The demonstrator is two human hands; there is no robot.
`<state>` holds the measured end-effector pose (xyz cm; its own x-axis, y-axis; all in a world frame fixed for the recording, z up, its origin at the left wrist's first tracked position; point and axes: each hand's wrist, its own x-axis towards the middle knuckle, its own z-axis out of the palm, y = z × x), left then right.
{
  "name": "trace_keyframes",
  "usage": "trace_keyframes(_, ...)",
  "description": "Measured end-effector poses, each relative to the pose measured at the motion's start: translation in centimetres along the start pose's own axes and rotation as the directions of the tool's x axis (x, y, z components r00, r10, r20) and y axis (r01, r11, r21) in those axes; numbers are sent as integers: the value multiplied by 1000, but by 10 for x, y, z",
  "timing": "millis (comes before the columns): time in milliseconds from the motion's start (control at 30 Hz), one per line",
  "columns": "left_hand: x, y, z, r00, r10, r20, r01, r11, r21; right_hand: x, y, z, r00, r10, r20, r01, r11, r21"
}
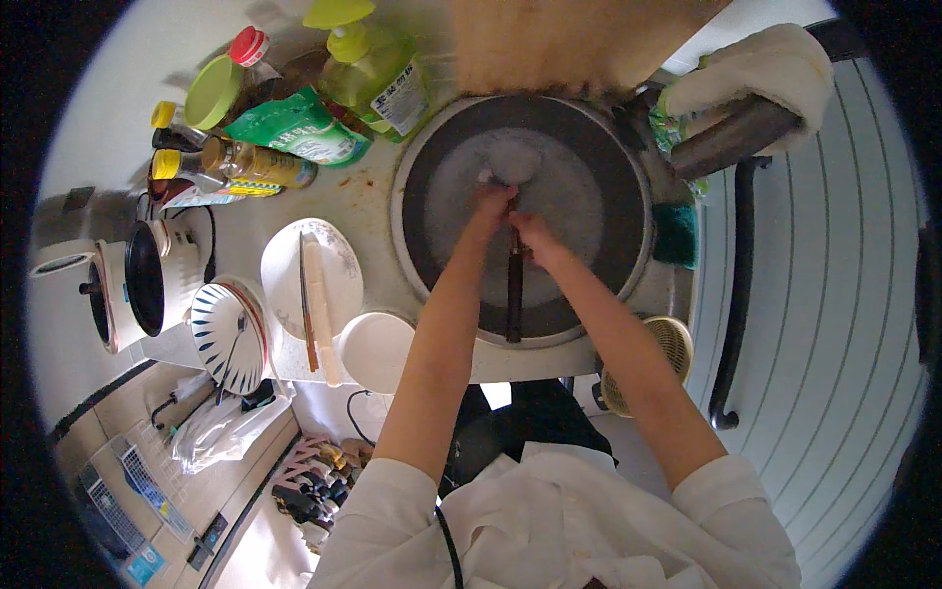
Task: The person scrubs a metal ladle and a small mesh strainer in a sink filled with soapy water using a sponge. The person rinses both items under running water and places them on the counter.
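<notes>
A wide dark round pan (434,243) with cloudy, whitish water in it lies in front of me. Over it, both hands are on a round-headed ladle (514,294), whose dark handle points toward me. My left hand (494,200) grips the ladle's neck near its head; a small whitish bit shows beside these fingers, too blurred to name. My right hand (536,237) closes around the upper handle, just below the left. The fingertips are partly hidden, and the ladle's head looks blurred in the water.
Left of the pan are a white plate (278,276) bearing a knife and a wooden stick, a white bowl (377,352) and stacked dishes (213,331). A green pump bottle (401,88) and several condiments stand behind. At right are a green scouring pad (675,235) and a cloth (765,73).
</notes>
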<state>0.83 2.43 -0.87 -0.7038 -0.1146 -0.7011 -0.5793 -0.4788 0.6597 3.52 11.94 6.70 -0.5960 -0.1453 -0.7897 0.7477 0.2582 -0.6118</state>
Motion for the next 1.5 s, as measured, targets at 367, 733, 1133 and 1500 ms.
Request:
trace_keyframes(367, 28, -40, -64, 802, 449, -393, 98, 551, 829, 67, 48, -60, 914, -391, -104, 180, 622, -762)
trace_keyframes(733, -104, -21, 14, 797, 602, 54, -524, 642, 560, 44, -4, -13, 981, 10, 194, -61, 964, 259)
trace_keyframes(1133, -180, -33, 26, 991, -129, 19, 125, 980, 152, 60, 16, 7, 881, -459, -116, 262, 676, -688)
trace_keyframes(1500, -156, -19, 4, 998, 28, -58, -23, 997, 80, 40, 30, 26, 962, -188, 196, 269, 759, -593)
